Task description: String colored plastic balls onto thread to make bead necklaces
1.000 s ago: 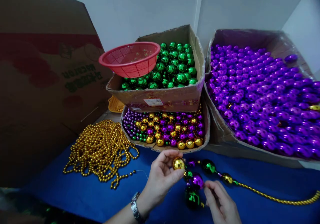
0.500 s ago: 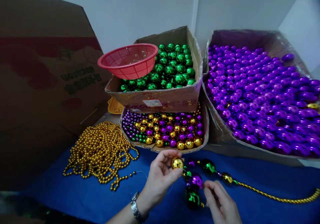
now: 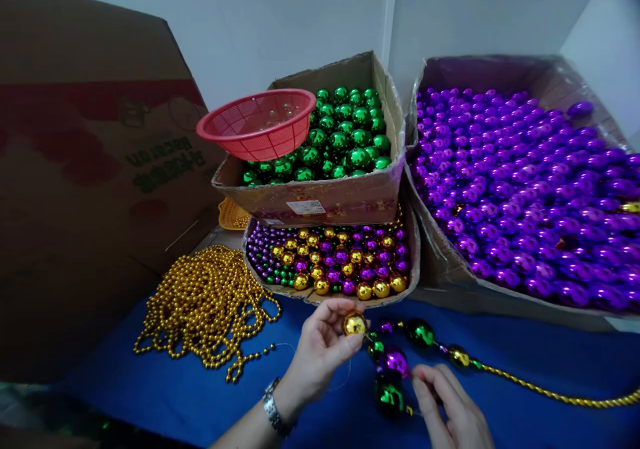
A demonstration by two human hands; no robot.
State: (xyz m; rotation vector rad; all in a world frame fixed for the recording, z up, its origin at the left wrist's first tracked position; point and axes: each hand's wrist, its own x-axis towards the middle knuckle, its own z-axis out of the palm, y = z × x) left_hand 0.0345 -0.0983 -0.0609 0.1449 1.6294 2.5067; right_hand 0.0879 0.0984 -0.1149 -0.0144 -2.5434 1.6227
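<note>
Pale walls (image 3: 310, 22) back the blue-covered desk (image 3: 175, 395) I am watching from my remote seat. My left hand (image 3: 323, 349) has its grip closed around a shiny gold ball (image 3: 355, 324), thumb below and fingers curled above, probably to steady that end of the strand. My right hand (image 3: 447, 402) has thumb and forefinger drawn together just beside a purple ball (image 3: 395, 363); whether they pinch a thread, I can't tell. Below that purple ball is a large green ball (image 3: 388, 395), all on the desk between my hands. Just behind, more beads run rightward, including another green ball (image 3: 420, 332), into a gold rope-like chain (image 3: 545, 385); I can't make out whether both lengths join.

Left of my hands lies a heap of gold bead strings (image 3: 205, 302), likely kept aside so its loose end stays reachable. Farther back, a carton of green balls (image 3: 345, 199) sits above one of mixed beads (image 3: 345, 255), presumably stacked to save room, with a red plastic basket (image 3: 265, 145) tilted on its corner. Purple balls (image 3: 510, 189) fill the carton at right.
</note>
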